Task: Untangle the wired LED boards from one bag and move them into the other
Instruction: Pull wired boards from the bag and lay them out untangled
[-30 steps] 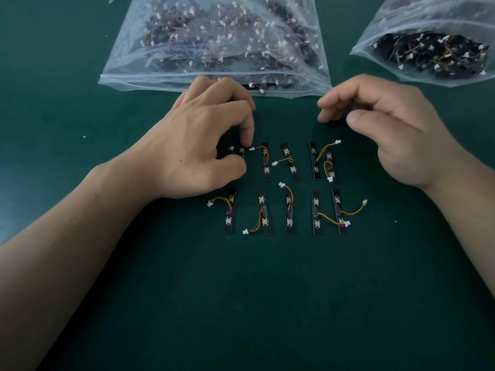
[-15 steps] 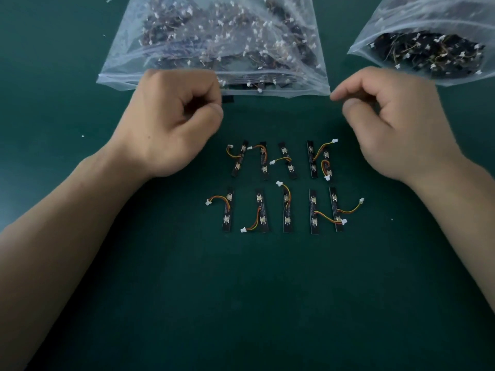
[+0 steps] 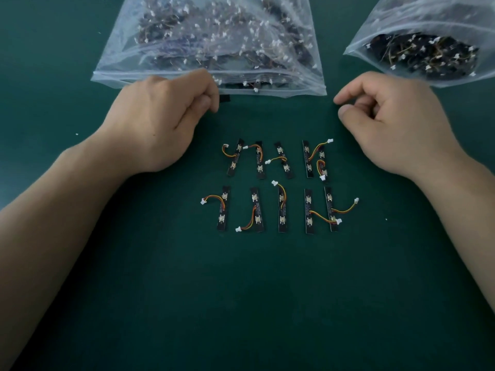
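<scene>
At far left, the left hand [image 3: 158, 121] is curled against the zip mouth of the fuller bag [image 3: 281, 84], thumb just beside a dark board end [image 3: 225, 99]; whether that end is pinched cannot be told. Between the hands, ten LED boards [image 3: 282, 226] are laid in two rows on the green mat [image 3: 241, 303]: judged light, stiff, with soft snag-prone leads, so best lifted by the strip's long edges, not the wire. Rightward, the right hand [image 3: 396, 129] is loosely curled on nothing, near the second bag [image 3: 388, 28].
</scene>
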`<act>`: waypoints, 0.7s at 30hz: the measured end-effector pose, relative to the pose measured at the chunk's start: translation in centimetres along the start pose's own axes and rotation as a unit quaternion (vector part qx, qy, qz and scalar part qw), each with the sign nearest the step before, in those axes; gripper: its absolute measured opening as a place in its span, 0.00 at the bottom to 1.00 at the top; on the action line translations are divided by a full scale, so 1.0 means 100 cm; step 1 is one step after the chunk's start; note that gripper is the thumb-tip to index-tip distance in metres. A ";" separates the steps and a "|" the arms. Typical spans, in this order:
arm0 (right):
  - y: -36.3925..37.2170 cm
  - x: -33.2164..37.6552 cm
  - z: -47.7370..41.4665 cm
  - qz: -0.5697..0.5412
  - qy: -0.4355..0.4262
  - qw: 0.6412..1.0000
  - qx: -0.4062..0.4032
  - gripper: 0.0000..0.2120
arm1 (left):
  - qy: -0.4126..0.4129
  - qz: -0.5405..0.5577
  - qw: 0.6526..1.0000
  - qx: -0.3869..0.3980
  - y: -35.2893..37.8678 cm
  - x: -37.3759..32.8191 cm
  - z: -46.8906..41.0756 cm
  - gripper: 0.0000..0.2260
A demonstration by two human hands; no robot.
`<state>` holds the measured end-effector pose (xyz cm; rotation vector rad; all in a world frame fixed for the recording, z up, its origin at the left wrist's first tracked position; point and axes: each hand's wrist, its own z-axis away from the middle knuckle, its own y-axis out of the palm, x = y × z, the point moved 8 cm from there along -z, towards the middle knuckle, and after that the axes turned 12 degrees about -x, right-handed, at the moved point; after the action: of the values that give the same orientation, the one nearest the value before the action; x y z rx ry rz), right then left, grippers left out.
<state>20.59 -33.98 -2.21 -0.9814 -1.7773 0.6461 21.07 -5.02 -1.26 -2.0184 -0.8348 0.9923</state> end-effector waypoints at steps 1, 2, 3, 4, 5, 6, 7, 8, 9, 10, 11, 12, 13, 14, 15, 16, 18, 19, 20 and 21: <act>0.000 0.000 0.000 -0.001 -0.001 1.000 0.000 0.07 | -0.007 -0.001 1.000 -0.001 0.001 0.001 0.000 0.08; 0.000 0.000 0.000 -0.002 -0.002 1.000 0.001 0.07 | -0.013 -0.001 1.000 -0.001 0.002 0.002 -0.001 0.09; 0.000 0.000 0.000 -0.002 -0.003 1.000 0.002 0.07 | -0.017 -0.001 1.000 -0.001 0.002 0.003 -0.001 0.09; 0.000 0.000 0.000 -0.001 -0.003 1.000 0.003 0.07 | -0.019 -0.003 1.000 0.000 0.002 0.003 -0.001 0.09; 0.000 0.000 0.000 0.000 -0.003 1.000 0.003 0.06 | -0.020 -0.004 1.000 0.000 0.002 0.003 -0.001 0.09; 0.000 0.000 0.000 0.001 -0.004 1.000 0.003 0.06 | -0.022 -0.005 1.000 -0.001 0.002 0.003 -0.001 0.09; 0.000 0.000 0.000 0.002 -0.004 1.000 0.002 0.06 | -0.024 -0.005 1.000 -0.002 0.002 0.004 -0.001 0.09; 0.000 0.001 0.000 0.002 -0.003 1.000 0.002 0.06 | -0.027 -0.005 1.000 -0.002 0.002 0.004 -0.001 0.09; 0.000 0.001 0.000 0.001 -0.002 1.000 0.002 0.06 | -0.030 -0.005 1.000 -0.003 0.002 0.005 -0.001 0.09; 0.000 0.000 0.000 0.002 -0.001 1.000 0.002 0.06 | -0.032 -0.005 0.999 -0.004 0.002 0.005 -0.001 0.09; 0.000 0.000 0.000 0.002 0.000 1.000 0.002 0.07 | -0.033 -0.005 0.999 -0.003 0.003 0.005 -0.001 0.09; 0.000 0.000 0.000 0.003 0.000 1.000 0.002 0.07 | -0.033 -0.006 0.999 -0.003 0.003 0.005 -0.001 0.09; 0.000 0.000 0.000 0.004 -0.001 1.000 0.001 0.06 | -0.033 -0.007 0.999 -0.002 0.003 0.005 -0.001 0.09; 0.000 0.000 0.000 0.005 -0.002 1.000 0.001 0.06 | -0.033 -0.007 0.999 -0.002 0.003 0.006 -0.001 0.09; 0.000 0.000 0.000 0.005 -0.004 1.000 0.001 0.06 | -0.033 -0.007 0.999 -0.003 0.003 0.005 -0.001 0.09; 0.000 0.001 0.000 0.006 -0.005 1.000 0.002 0.06 | -0.034 -0.007 0.999 -0.004 0.003 0.006 -0.001 0.09; 0.000 0.001 0.000 0.007 -0.006 1.000 0.002 0.06 | -0.036 -0.006 0.999 -0.008 0.003 0.006 -0.001 0.09; 0.000 0.001 0.000 0.006 -0.005 1.000 0.001 0.06 | -0.036 -0.007 0.999 -0.010 0.003 0.005 -0.001 0.09; 0.000 0.001 0.000 0.006 -0.003 1.000 0.002 0.06 | -0.036 -0.007 0.999 -0.013 0.004 0.005 -0.001 0.09; 0.000 0.001 0.000 0.006 -0.003 1.000 0.002 0.06 | -0.035 -0.007 0.999 -0.015 0.004 0.005 -0.001 0.08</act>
<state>20.57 -33.90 -2.21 -0.9900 -1.7749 0.6602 21.50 -4.83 -1.71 -2.0102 -0.9062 1.0538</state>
